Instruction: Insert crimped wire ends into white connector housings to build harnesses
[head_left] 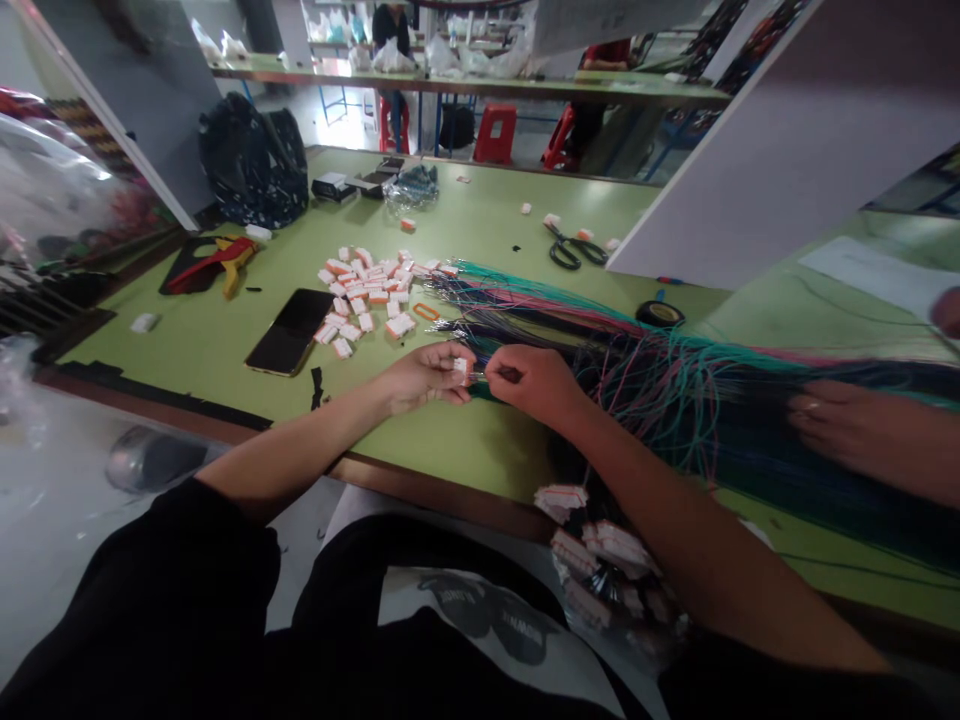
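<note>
Between the fingers of my left hand (429, 376) is a white and orange connector housing (463, 371). My right hand (534, 382) is closed just to the right of it, pinching wires whose metal ends point toward the housing. Whether any wire sits inside the housing is too small to tell. Behind my hands lies a pile of similar connector housings (367, 290). Long bundles of green, pink and dark wires (637, 345) run from the pile off to the right. Finished-looking clusters of white connectors (600, 545) hang at the table's front edge beside my right forearm.
A phone (290, 332) and red-yellow pliers (214, 268) lie to the left. Scissors (574, 248) and a roll of black tape (660, 313) are farther back. Another person's hand (877, 435) rests on the wires at right. A white panel (720, 130) stands at the back right.
</note>
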